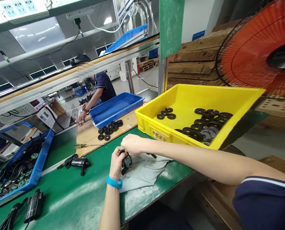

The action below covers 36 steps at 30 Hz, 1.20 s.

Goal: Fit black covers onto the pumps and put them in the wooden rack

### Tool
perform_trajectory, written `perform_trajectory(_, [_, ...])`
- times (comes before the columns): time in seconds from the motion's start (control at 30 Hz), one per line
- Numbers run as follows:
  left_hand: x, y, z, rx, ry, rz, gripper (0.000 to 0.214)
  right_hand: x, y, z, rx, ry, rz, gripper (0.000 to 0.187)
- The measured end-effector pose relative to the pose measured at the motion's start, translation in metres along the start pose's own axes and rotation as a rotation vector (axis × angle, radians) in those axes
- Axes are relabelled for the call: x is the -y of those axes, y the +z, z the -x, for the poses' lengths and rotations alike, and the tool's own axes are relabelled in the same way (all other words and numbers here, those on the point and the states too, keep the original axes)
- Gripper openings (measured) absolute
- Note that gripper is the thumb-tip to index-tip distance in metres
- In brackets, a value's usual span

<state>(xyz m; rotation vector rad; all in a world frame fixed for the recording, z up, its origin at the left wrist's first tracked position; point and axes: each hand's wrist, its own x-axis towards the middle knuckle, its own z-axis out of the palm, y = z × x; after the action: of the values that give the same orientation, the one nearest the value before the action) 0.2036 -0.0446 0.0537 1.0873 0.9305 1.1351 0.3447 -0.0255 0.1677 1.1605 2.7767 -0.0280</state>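
Observation:
My left hand (116, 162), with a blue wristband, is closed around a small black pump body (126, 161) held over a grey cloth (142, 171) on the green bench. My right hand (132, 143) is closed just above it, fingers pressed onto the top of the pump body. What the right fingers pinch, if anything, is hidden.
A yellow bin (180, 95) holding several black discs stands right of my hands. Loose black rings (108, 129), a screwdriver (85, 145), another pump (80, 163), a blue tray (123, 103) and a blue bin of cables (40, 163) lie further left. A co-worker's hand (81, 118) rests beyond.

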Motion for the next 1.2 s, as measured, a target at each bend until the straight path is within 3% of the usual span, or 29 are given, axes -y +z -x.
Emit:
perform_trajectory(0.43, [0.007, 0.006, -0.005, -0.151, 0.000, 0.056, 0.028, -0.008, 0.009, -0.002, -0.054, 0.087, -0.153, 0.023])
perform_trajectory(0.73, [0.011, 0.004, -0.005, -0.195, 0.006, 0.098, 0.029, -0.043, 0.031, -0.003, -0.048, -0.005, -0.464, 0.029])
perform_trajectory(1.0, [0.014, 0.005, -0.004, -0.204, 0.025, 0.086, 0.027, -0.036, 0.058, 0.007, -0.306, 0.143, -0.891, 0.029])
perform_trajectory(1.1, [0.014, 0.005, -0.004, -0.218, 0.035, 0.089, 0.027, -0.033, 0.064, 0.004, -0.391, 0.203, -0.836, 0.026])
perform_trajectory(1.2, [0.014, 0.005, -0.003, -0.217, 0.038, 0.091, 0.028, -0.032, 0.062, 0.004, -0.395, 0.195, -0.693, 0.025])
